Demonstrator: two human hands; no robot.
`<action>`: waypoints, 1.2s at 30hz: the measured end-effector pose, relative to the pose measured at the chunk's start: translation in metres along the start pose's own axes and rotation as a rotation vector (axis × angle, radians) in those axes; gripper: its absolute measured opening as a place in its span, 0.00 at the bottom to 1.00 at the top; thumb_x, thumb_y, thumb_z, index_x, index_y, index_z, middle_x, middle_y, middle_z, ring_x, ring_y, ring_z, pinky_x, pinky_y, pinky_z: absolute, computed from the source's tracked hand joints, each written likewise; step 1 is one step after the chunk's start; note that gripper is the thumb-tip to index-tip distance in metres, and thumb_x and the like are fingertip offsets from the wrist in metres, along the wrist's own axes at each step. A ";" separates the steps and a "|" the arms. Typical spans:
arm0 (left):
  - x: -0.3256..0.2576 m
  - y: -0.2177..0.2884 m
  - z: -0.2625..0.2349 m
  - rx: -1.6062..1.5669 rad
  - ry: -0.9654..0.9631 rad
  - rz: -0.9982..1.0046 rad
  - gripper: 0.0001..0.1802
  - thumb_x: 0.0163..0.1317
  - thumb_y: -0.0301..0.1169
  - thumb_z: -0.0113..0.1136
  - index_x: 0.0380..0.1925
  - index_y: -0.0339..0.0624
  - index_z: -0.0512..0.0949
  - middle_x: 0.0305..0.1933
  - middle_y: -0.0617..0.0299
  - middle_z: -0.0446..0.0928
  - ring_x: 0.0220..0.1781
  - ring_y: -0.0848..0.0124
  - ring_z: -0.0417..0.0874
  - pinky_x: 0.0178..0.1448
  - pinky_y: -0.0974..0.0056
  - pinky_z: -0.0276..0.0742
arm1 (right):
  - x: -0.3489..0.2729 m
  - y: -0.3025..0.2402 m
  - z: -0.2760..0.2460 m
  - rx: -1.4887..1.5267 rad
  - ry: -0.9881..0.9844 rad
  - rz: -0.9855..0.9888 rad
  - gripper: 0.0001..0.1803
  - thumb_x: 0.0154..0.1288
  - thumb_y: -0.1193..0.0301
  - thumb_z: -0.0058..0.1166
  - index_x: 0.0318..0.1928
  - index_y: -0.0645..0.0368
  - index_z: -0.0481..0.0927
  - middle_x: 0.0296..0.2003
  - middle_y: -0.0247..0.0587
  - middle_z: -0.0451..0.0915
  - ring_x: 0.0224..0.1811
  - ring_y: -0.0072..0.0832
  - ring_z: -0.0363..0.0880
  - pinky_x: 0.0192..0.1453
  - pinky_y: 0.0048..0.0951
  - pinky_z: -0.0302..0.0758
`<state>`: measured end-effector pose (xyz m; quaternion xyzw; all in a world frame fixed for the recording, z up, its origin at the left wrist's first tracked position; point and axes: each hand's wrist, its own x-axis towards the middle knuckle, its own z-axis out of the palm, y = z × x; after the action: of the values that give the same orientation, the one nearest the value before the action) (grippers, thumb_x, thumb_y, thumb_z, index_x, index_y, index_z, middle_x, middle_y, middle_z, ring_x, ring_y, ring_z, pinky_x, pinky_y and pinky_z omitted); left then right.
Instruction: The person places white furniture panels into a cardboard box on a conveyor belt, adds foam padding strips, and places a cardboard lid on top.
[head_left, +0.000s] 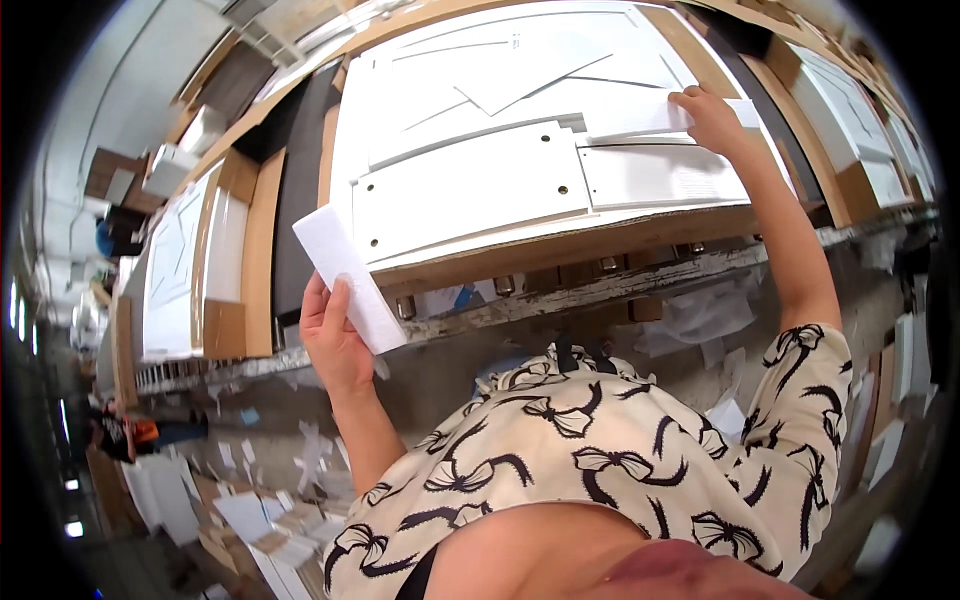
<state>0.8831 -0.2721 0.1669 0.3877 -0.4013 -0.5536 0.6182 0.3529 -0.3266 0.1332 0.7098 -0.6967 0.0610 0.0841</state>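
My left hand [337, 328] pinches a flat white foam strip [348, 275] between thumb and fingers. The strip is tilted upright at the near left corner of an open cardboard box [560, 232]. White flat panels [465, 190] fill the box, some with small dark-rimmed holes. Over the far right part of the box, my right hand [712, 118] has its fingers closed on another white strip [632, 117]. That strip lies across the panels, with one end showing beyond the hand. White papers [490, 75] rest on top of the panels.
The box sits on a roller conveyor [505, 285] with a worn metal edge. Another packed box [182, 275] stands to the left, and one more packed box [835, 100] to the right. Plastic wrap [700, 315] and scraps litter the floor. At far left a person [118, 435] is visible.
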 end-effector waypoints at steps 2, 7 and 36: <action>-0.017 0.001 0.012 0.035 0.052 0.032 0.16 0.60 0.22 0.52 0.49 0.33 0.71 0.44 0.57 0.77 0.43 0.72 0.79 0.47 0.69 0.76 | 0.013 0.009 0.012 0.022 -0.059 -0.063 0.27 0.46 0.85 0.50 0.51 0.56 0.73 0.42 0.42 0.74 0.50 0.40 0.68 0.54 0.35 0.69; -0.027 -0.004 0.028 0.103 0.144 0.048 0.17 0.60 0.22 0.53 0.50 0.32 0.70 0.44 0.57 0.77 0.44 0.72 0.78 0.49 0.68 0.75 | 0.028 0.009 0.030 0.034 -0.203 -0.078 0.26 0.46 0.84 0.51 0.50 0.58 0.72 0.41 0.50 0.73 0.47 0.44 0.72 0.49 0.37 0.72; 0.144 -0.054 0.095 0.397 -0.466 -0.159 0.21 0.54 0.31 0.63 0.48 0.38 0.75 0.34 0.60 0.79 0.35 0.76 0.78 0.42 0.72 0.73 | -0.006 -0.133 0.039 0.086 -0.286 -0.394 0.22 0.62 0.56 0.50 0.56 0.43 0.70 0.59 0.43 0.65 0.64 0.41 0.59 0.66 0.40 0.57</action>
<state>0.7845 -0.4237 0.1625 0.3939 -0.6007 -0.5850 0.3767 0.4848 -0.3267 0.0890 0.8363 -0.5465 -0.0282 -0.0352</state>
